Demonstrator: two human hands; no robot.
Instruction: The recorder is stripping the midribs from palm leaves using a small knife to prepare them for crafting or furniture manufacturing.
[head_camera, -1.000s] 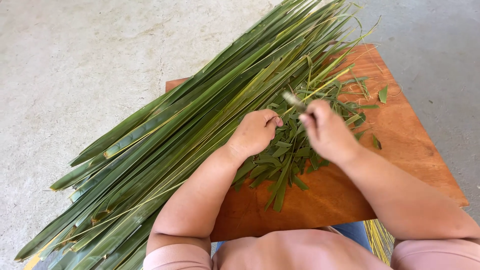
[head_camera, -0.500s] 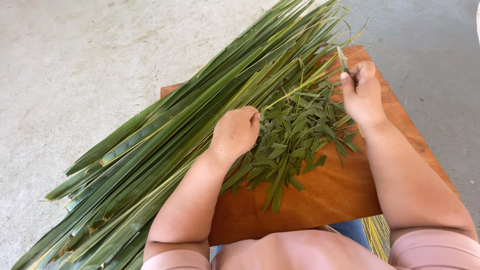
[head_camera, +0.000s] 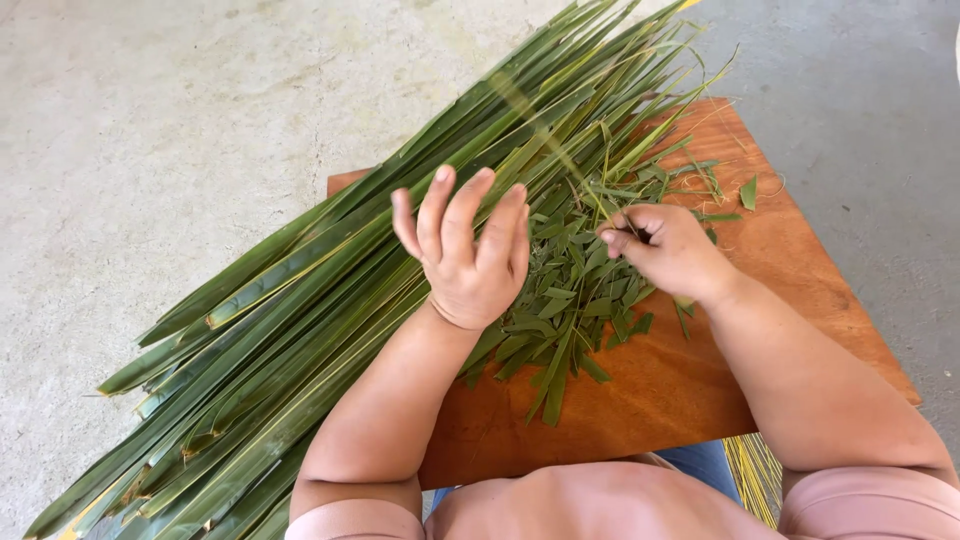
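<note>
A big bundle of long green palm leaves (head_camera: 330, 290) lies slanted across a brown wooden board (head_camera: 690, 390) and onto the concrete floor. A pile of short cut leaf pieces (head_camera: 570, 310) sits on the board. My left hand (head_camera: 465, 250) is raised above the leaves, fingers spread and holding nothing. My right hand (head_camera: 665, 250) hovers over the pile, pinching a thin leaf strip (head_camera: 550, 140) that blurs up and to the left; a small dark tool seems to be tucked in its fingers.
Grey concrete floor (head_camera: 150, 130) surrounds the board. A few stray leaf bits (head_camera: 748, 192) lie near the board's far right corner. A bunch of thin yellow strips (head_camera: 755, 475) shows below the board by my right arm.
My left hand lifted off the leaves and spread open. My right hand came back from the board's far right to the pile, now pulling a thin strip.
</note>
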